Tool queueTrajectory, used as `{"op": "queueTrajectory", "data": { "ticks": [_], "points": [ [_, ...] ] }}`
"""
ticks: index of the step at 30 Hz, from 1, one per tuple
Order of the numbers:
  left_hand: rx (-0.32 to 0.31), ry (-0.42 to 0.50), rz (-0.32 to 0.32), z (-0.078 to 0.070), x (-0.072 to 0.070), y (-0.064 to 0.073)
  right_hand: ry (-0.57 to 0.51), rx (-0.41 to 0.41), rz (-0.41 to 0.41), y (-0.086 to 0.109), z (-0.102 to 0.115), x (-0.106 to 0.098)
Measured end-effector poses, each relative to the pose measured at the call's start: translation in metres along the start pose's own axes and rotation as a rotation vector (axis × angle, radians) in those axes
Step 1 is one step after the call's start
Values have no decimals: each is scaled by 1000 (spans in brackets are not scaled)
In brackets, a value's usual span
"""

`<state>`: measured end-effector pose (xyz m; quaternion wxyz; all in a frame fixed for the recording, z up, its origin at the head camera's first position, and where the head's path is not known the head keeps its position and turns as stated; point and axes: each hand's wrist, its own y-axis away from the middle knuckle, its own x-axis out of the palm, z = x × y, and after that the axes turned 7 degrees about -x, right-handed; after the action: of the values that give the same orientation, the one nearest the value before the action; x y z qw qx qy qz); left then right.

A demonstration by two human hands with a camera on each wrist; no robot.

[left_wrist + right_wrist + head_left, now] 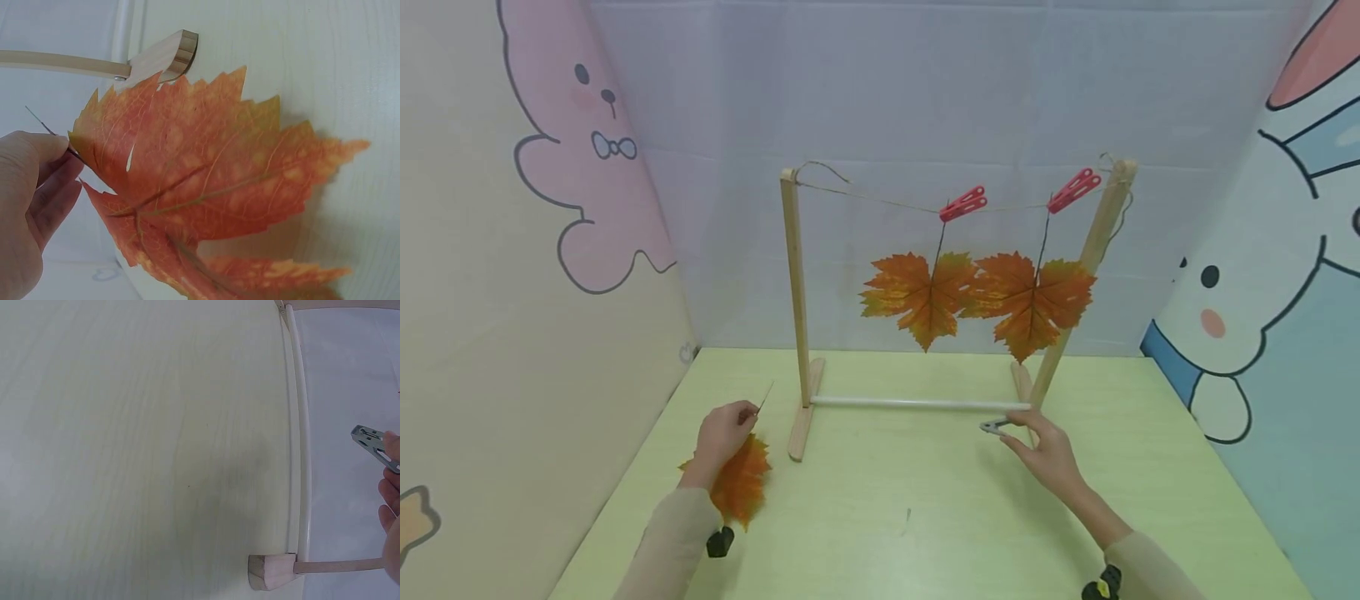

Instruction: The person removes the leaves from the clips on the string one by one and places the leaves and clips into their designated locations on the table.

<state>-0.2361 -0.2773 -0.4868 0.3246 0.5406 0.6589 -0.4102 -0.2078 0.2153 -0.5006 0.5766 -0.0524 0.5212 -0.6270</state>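
Observation:
My left hand (727,432) pinches the thin stem of an orange autumn leaf (206,169) at the left of the table. The blade hangs below the fingers, partly behind the wrist in the head view. A grey clothespin (994,427) is pinched between thumb and finger of my right hand (1051,457), by the rack's right foot. On the string above, two red clothespins (962,203) hold two more orange leaves (917,292) by their stems. The right wrist view shows the grey clothespin (375,445) at its right edge, the hand partly cut off.
The wooden rack has a left post (796,292), a right post (1108,221) and a white crossbar (917,403) low between them. A twine string (872,198) runs between the post tops. Patterned walls stand at both sides of the pale table (880,533).

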Motion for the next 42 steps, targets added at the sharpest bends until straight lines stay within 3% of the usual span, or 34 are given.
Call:
{"op": "queueTrajectory", "data": {
  "ticks": [5, 14, 24, 29, 42],
  "points": [
    [-33, -23, 26, -1, 3, 1, 21, 15, 0, 6, -2, 1],
    [-36, -46, 46, 3, 12, -1, 35, 14, 9, 12, -5, -2],
    [-86, -90, 74, 8, 23, 3, 52, 106, 67, 22, -6, 1],
    [-108, -41, 65, 13, 27, 6, 56, 114, 72, 26, -6, 1],
    [-267, 170, 64, 19, 39, 17, 53, 121, 66, 37, -5, 0]
  ]
}}
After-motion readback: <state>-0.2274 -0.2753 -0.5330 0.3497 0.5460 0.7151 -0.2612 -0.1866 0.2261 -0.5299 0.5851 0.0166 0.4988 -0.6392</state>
